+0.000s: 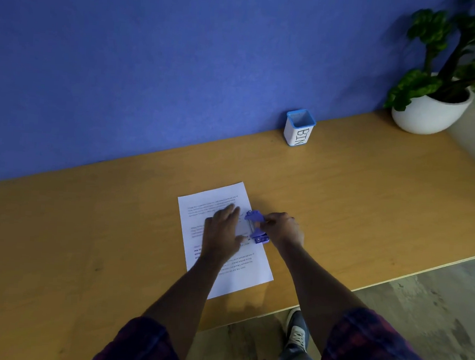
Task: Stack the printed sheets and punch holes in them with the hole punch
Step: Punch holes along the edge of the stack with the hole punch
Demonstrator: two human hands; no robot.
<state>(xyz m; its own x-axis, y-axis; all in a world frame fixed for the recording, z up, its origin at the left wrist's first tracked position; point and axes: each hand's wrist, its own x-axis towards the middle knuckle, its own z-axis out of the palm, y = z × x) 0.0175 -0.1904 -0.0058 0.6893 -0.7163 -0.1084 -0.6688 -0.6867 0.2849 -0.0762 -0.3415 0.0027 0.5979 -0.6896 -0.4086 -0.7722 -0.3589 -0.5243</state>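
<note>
White printed sheets lie stacked in the middle of the wooden desk, long side running away from me. A blue hole punch sits on the stack's right edge, about halfway along. My left hand rests flat on the paper with fingers spread, just left of the punch. My right hand grips the punch from its right side. How many sheets are in the stack cannot be told.
A small white cup with a blue rim, marked BIN, stands at the back against the blue wall. A potted plant in a white bowl sits at the far right corner. The desk's front edge runs close below the paper.
</note>
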